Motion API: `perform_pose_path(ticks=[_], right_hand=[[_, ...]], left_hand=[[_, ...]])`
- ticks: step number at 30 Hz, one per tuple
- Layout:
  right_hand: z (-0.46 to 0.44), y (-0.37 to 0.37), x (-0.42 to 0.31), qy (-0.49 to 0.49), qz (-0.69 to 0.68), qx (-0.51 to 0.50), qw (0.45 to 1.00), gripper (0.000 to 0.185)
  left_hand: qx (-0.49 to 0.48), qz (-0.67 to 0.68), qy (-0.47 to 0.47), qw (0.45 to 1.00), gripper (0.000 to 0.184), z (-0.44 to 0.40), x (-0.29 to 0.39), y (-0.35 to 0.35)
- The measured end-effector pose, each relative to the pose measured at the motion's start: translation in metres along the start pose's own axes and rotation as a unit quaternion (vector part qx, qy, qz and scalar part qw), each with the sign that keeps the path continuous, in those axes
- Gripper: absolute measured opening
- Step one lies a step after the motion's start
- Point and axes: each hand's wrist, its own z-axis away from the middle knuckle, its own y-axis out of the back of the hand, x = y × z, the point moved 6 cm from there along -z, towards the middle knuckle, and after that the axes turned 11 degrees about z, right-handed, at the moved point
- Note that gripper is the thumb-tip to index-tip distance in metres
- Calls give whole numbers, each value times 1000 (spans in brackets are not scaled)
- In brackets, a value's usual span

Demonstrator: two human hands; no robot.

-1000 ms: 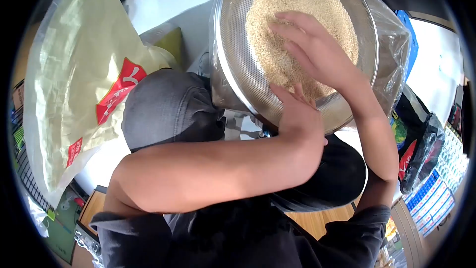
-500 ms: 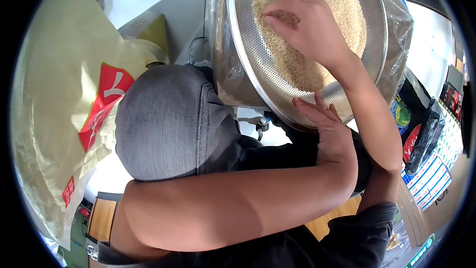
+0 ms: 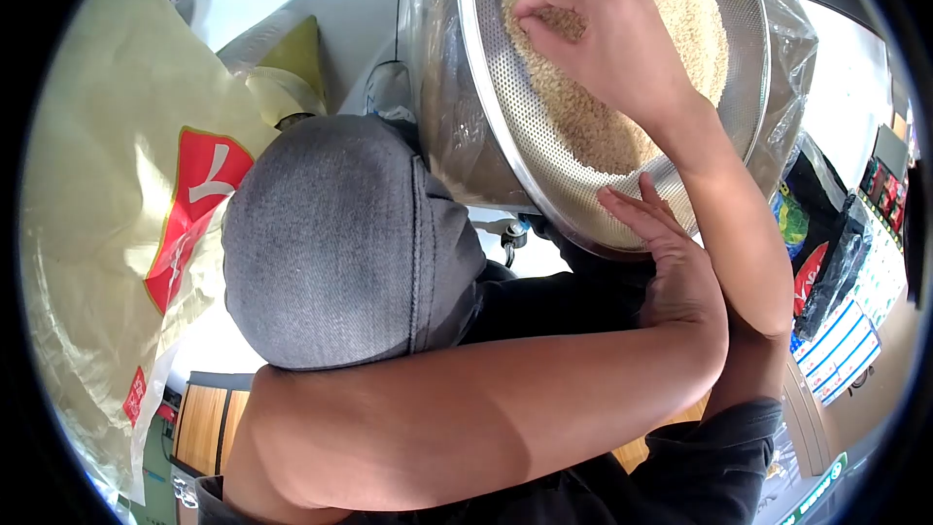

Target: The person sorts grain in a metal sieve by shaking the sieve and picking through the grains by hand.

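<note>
A large perforated metal colander [image 3: 498, 63] at the top holds a heap of tan, rice-like grain [image 3: 680, 0]. Over the heap, my right hand [image 3: 617, 49] is closed in a pinch, thumb and index fingertips together at the left of the grain. Whatever lies between those fingertips is too small to make out. My left hand [image 3: 671, 253] is at the colander's near rim, fingers stretched and slightly apart, pointing toward the grain. Its forearm crosses the lower view, below the right forearm. Clear plastic film [image 3: 442, 126] surrounds the colander.
My knee in grey denim [image 3: 326, 243] stands left of the colander. A big pale yellow sack [image 3: 97, 175] with red labels fills the left side. Dark bags [image 3: 826, 243] and blue-and-white printed packaging [image 3: 838, 350] are at the right. A wooden surface [image 3: 199, 428] shows lower left.
The colander and left hand appear slightly farther right in view, and the knee looks larger. The right hand keeps its pinch over the grain, a little higher in view.
</note>
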Motion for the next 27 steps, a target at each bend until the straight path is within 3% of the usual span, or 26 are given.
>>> perform_pose_path(ticks=[2,8,11,14,17,20,25,27], right_hand=[[-1,2,-1,3,1,0,1000,11],[0,3,-3,2,-1,-1,1000,11],[-1,3,-5,2,0,-1,1000,11],[-1,4,-4,3,-1,-3,1000,11],[-3,5,-5,7,-5,-6,1000,11],[-4,10,-4,2,-16,-13,1000,11],[0,38,5,-45,-113,22,992,9],[4,34,28,-86,-87,-13,992,10]], left_hand=[[-15,-27,42,999,108,-5,4,-1],[-4,-7,9,1000,109,0,1,-1],[108,54,50,991,124,-12,6,1],[81,-4,68,994,123,-4,2,4],[-17,17,48,999,112,-5,-1,3],[30,43,11,999,115,2,-4,6],[9,31,22,999,120,5,-6,7],[10,21,1,1000,124,9,-10,7]])
